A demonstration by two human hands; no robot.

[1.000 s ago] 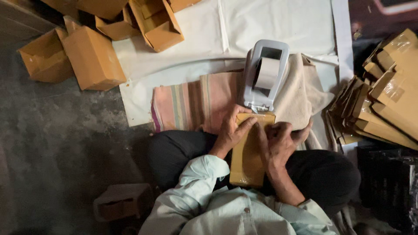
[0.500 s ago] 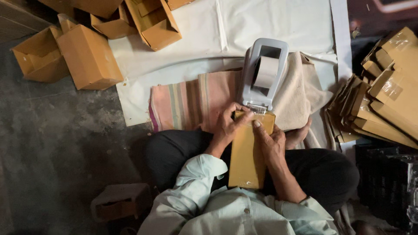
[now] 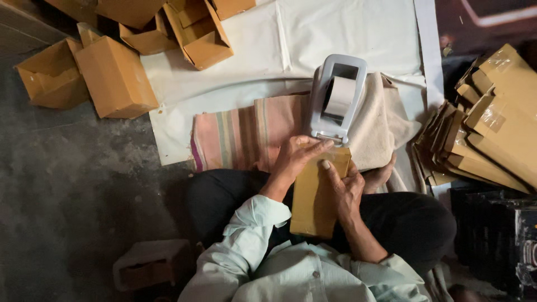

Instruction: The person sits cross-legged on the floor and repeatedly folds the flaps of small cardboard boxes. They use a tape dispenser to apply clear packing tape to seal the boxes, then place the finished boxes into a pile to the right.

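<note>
Head view: a flat brown packet (image 3: 314, 196) stands on the seated person's lap, its top edge just below the grey tape dispenser (image 3: 337, 98). Left hand (image 3: 297, 156): fingers curled narrow over the packet's top left corner. Right hand (image 3: 344, 187): spread flat on the packet's right face, pressing, enclosing nothing. A striped cloth (image 3: 240, 137) lies under the dispenser; finished packets (image 3: 486, 134) are stacked to the right.

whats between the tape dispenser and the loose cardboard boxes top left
In the head view, only the white sheet lies between the tape dispenser and the boxes; the striped cloth sits below that stretch.
</note>
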